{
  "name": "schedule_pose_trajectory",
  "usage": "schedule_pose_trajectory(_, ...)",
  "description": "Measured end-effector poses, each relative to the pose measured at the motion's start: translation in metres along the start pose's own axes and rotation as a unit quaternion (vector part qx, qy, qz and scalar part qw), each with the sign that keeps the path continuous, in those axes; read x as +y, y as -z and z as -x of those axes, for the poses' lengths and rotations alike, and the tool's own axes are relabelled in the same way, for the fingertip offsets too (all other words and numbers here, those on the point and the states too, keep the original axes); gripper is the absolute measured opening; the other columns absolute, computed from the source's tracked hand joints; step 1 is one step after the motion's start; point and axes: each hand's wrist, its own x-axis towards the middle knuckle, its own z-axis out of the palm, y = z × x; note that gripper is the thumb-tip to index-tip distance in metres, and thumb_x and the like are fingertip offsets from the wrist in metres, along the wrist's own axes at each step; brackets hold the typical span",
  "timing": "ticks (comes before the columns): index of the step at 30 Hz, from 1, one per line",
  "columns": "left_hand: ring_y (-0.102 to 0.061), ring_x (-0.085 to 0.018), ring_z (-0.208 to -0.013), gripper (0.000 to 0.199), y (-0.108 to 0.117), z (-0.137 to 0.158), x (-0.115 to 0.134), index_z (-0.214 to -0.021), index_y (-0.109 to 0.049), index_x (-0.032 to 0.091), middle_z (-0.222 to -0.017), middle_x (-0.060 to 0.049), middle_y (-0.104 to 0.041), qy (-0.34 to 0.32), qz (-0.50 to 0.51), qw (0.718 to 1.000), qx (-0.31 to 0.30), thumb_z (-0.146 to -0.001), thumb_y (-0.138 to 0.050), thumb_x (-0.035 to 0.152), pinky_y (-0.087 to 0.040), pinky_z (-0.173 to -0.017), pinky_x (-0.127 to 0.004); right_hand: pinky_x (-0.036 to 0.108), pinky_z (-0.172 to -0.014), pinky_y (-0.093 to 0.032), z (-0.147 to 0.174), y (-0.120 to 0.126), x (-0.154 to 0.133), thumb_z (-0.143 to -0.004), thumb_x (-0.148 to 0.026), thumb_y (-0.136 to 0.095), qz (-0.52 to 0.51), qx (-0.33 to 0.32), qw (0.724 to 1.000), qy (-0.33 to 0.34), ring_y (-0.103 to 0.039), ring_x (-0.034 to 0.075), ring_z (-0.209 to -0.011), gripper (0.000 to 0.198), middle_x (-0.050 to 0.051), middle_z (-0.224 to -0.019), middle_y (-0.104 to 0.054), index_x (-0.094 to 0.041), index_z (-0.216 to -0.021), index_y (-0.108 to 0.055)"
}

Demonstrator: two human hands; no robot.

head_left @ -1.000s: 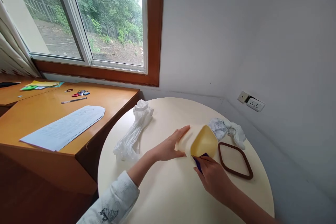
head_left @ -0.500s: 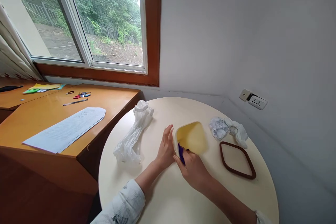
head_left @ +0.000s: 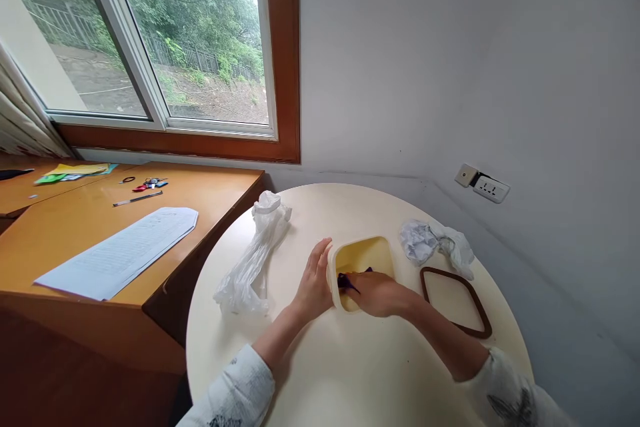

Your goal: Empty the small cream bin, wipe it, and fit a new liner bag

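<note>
A pale yellow square plastic bin [head_left: 367, 250] stands on the round table, its mouth tilted toward me. My left hand [head_left: 315, 280] grips its left wall, fingers along the outside near the rim. Inside the bin is my right hand [head_left: 373, 292], closed on a dark purple cloth [head_left: 345, 282] that presses against the inner left side. Most of the cloth is hidden under the fingers. To the right lies a brown rounded-square ring [head_left: 480, 310], partly covered by my right forearm.
The round cream table [head_left: 320, 373] carries a crumpled clear plastic bag [head_left: 250, 267] on the left and another white plastic bag [head_left: 435, 240] at the back right. A wooden desk [head_left: 220, 187] with papers [head_left: 120, 250] and a pen [head_left: 137, 199] adjoins on the left. Wall sockets [head_left: 491, 188] are behind.
My right hand has moved from the bin's near left rim deeper inside with the purple cloth. The bin now sits less tipped. My left hand stays on its left wall.
</note>
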Motion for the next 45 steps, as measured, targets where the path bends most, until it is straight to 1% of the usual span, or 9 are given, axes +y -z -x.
schedule_pose_trajectory(5,-0.027,-0.033,-0.128,0.091,-0.002,-0.001,0.004,-0.138,-0.004,0.025,-0.136,-0.018,-0.024,-0.021,-0.012,1.0,0.0,-0.068,-0.062,0.019,-0.032,-0.099,-0.054,0.027,-0.063,-0.044,-0.031,-0.007,0.008,-0.086,-0.03,-0.038,-0.012,-0.027,0.999,0.025,-0.062,0.019,-0.077,0.028,0.006,-0.094,-0.068,-0.02,-0.098,-0.061)
schedule_pose_trajectory(10,-0.027,-0.033,-0.128,0.09,-0.006,-0.003,0.007,-0.138,-0.003,0.028,-0.136,-0.017,-0.025,-0.038,-0.033,0.999,-0.006,-0.07,-0.062,0.019,-0.03,-0.099,-0.057,0.037,-0.068,-0.043,-0.043,-0.017,0.004,-0.078,-0.019,-0.047,0.056,0.006,0.998,-0.017,-0.061,0.029,-0.088,0.019,0.013,-0.096,-0.066,-0.015,-0.086,-0.064)
schedule_pose_trajectory(18,-0.026,-0.032,-0.129,0.087,0.002,-0.01,0.002,-0.137,-0.004,0.026,-0.135,-0.018,-0.024,-0.019,0.008,0.999,-0.029,-0.072,-0.062,0.02,-0.032,-0.1,-0.053,0.034,-0.067,-0.044,0.013,-0.003,0.002,-0.089,-0.024,-0.029,0.074,0.051,0.994,-0.057,-0.061,0.023,-0.077,0.033,0.012,-0.087,-0.067,-0.015,-0.087,-0.06)
schedule_pose_trajectory(23,-0.026,-0.032,-0.129,0.092,0.009,-0.021,0.004,-0.137,-0.011,0.024,-0.136,-0.018,-0.025,0.01,0.07,0.995,-0.064,-0.066,-0.069,0.024,-0.033,-0.101,-0.051,0.034,-0.085,-0.042,0.053,-0.007,-0.016,-0.091,-0.023,-0.028,-0.018,0.172,0.985,0.024,-0.058,0.019,-0.092,0.033,0.009,-0.098,-0.065,-0.017,-0.098,-0.06)
schedule_pose_trajectory(27,-0.027,-0.031,-0.128,0.098,0.022,-0.031,0.008,-0.136,-0.015,0.021,-0.136,-0.017,-0.027,0.03,0.12,0.988,-0.097,-0.058,-0.074,0.026,-0.032,-0.103,-0.047,0.036,-0.091,-0.042,0.057,-0.025,-0.031,-0.089,-0.019,-0.034,-0.051,0.294,0.95,0.094,-0.055,0.019,-0.101,0.033,0.008,-0.11,-0.062,-0.019,-0.117,-0.052)
schedule_pose_trajectory(33,-0.034,-0.03,-0.124,0.105,0.055,-0.042,0.006,-0.136,-0.018,0.021,-0.136,-0.014,-0.031,0.053,0.162,0.971,-0.167,-0.05,-0.078,0.024,-0.036,-0.101,-0.045,0.042,-0.092,-0.043,0.051,-0.037,0.0,-0.083,-0.01,-0.037,0.095,0.339,0.908,0.225,-0.056,0.02,-0.097,0.05,0.012,-0.111,-0.06,-0.013,-0.133,-0.034)
schedule_pose_trajectory(37,-0.036,-0.03,-0.124,0.109,0.069,-0.048,0.003,-0.139,-0.013,0.024,-0.139,-0.012,-0.029,0.083,0.198,0.953,-0.215,-0.052,-0.078,0.025,-0.038,-0.099,-0.045,0.042,-0.092,-0.041,0.047,-0.035,0.02,-0.083,-0.007,-0.037,0.169,0.351,0.884,0.259,-0.057,0.019,-0.09,0.047,0.01,-0.097,-0.064,-0.011,-0.13,-0.037)
schedule_pose_trajectory(41,-0.027,-0.029,-0.131,0.104,0.061,-0.039,0.002,-0.14,-0.011,0.028,-0.144,-0.01,-0.025,0.123,0.211,0.952,-0.187,-0.059,-0.076,0.026,-0.03,-0.105,-0.046,0.041,-0.083,-0.044,0.038,-0.039,0.017,-0.083,-0.005,-0.034,0.187,0.404,0.866,0.229,-0.056,0.02,-0.08,0.041,0.01,-0.087,-0.064,-0.011,-0.123,-0.044)
schedule_pose_trajectory(45,-0.021,-0.029,-0.134,0.11,0.034,-0.013,0.009,-0.14,0.004,0.03,-0.145,-0.014,-0.018,0.17,0.175,0.969,-0.049,-0.063,-0.074,0.029,-0.027,-0.105,-0.049,0.038,-0.076,-0.043,0.025,-0.039,0.004,-0.084,-0.007,-0.035,0.179,0.432,0.868,0.167,-0.054,0.021,-0.076,0.034,0.012,-0.083,-0.063,-0.008,-0.113,-0.051)
